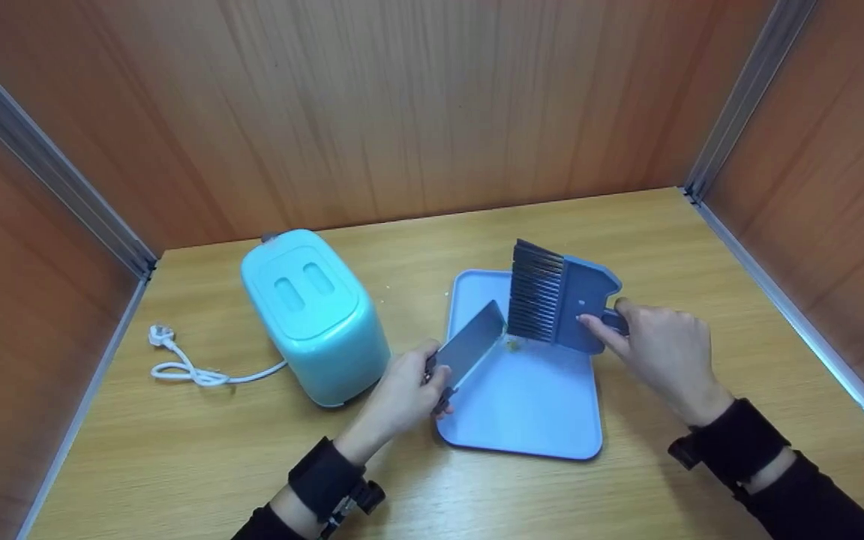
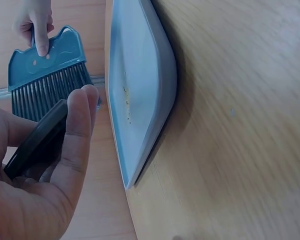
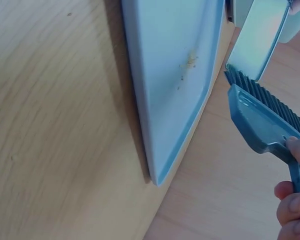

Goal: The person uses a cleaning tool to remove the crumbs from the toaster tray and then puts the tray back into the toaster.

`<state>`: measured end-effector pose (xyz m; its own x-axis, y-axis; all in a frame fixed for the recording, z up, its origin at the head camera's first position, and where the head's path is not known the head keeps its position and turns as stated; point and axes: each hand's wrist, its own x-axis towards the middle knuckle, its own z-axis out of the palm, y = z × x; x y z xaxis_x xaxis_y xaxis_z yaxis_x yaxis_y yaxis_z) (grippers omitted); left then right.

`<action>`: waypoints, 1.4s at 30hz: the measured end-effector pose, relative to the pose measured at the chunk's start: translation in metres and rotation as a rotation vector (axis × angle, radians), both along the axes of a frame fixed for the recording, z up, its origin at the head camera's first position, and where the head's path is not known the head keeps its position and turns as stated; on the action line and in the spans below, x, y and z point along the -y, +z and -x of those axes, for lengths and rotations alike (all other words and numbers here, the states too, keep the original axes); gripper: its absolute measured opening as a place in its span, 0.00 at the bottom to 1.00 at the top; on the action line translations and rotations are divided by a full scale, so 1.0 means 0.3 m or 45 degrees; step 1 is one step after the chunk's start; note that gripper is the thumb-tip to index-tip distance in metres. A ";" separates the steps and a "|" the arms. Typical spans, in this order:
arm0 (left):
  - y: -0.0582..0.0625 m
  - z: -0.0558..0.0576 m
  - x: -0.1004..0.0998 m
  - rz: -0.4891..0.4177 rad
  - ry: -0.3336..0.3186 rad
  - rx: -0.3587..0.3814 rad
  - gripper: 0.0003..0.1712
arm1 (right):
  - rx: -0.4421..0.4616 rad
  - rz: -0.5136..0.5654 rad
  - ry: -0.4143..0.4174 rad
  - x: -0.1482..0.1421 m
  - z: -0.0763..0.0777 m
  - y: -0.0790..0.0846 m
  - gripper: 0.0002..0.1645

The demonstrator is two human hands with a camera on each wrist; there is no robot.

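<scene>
My left hand (image 1: 402, 391) grips the dark end of a flat metal crumb tray (image 1: 471, 343), which slants over a light blue tray (image 1: 526, 409). In the left wrist view its black handle (image 2: 39, 142) lies between thumb and fingers. My right hand (image 1: 666, 354) holds a blue hand brush (image 1: 588, 298) by its short handle, thumb against the brush body. The dark bristles (image 3: 270, 102) meet the far end of the metal tray in the right wrist view. Yellowish crumbs (image 3: 191, 61) lie on the blue tray below.
A turquoise toaster (image 1: 316, 315) with a two-slot lid pattern stands left of the blue tray. Its white cord (image 1: 211, 377) is knotted, with the plug (image 1: 161, 335) at the left. Wooden panels (image 1: 432, 112) enclose the table's back and sides. Small specks lie on the tabletop.
</scene>
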<state>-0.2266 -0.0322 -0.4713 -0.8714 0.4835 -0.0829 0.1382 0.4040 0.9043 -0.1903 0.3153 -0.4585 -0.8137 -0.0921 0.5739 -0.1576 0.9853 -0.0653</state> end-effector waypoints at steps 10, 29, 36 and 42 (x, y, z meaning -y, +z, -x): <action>0.004 -0.002 -0.004 0.003 -0.013 -0.001 0.08 | 0.001 0.010 0.017 0.019 0.010 -0.020 0.31; -0.002 0.009 -0.009 0.011 -0.022 -0.003 0.09 | 0.125 0.282 0.073 0.071 -0.041 0.001 0.31; 0.000 0.008 -0.014 -0.063 -0.062 0.124 0.17 | 0.457 0.546 0.067 0.146 -0.041 -0.014 0.35; 0.012 0.009 -0.014 -0.126 -0.136 0.174 0.19 | 0.465 0.445 0.064 0.163 -0.034 -0.031 0.36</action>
